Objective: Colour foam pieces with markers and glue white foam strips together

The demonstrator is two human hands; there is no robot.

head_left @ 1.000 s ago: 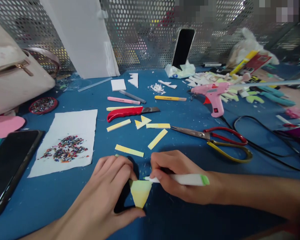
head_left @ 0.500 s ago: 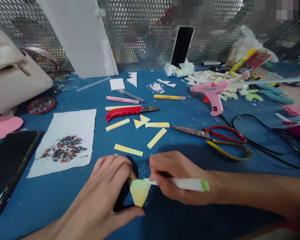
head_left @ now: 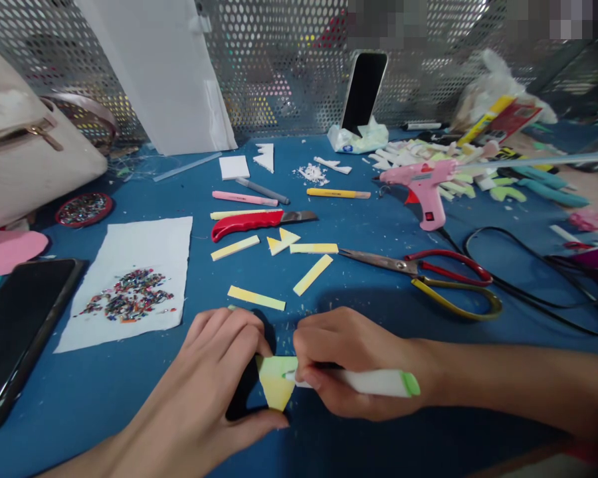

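A small yellow foam piece (head_left: 279,392), tapering toward me and tinted pale green along its far edge, lies on the blue table. My left hand (head_left: 224,372) grips it between thumb and fingers at its left side. In my right hand (head_left: 349,362) is a white marker (head_left: 379,383) with a green end. The marker's green tip touches the foam near its right edge, at the border of green and yellow. Just beyond my hands lie several yellow-tinted strips (head_left: 256,298) and a zigzag-cut yellow piece (head_left: 283,241).
Scissors (head_left: 403,265) and a red-handled knife (head_left: 249,224) lie ahead. A pink glue gun (head_left: 423,182) with a cable (head_left: 528,302) rests at right, near foam scraps. At left are a paper sheet (head_left: 149,242) with beads and a phone (head_left: 24,332).
My right hand has moved slightly toward me with the marker, its tip going from the foam's far edge to lower on the piece. My left hand has stayed in place.
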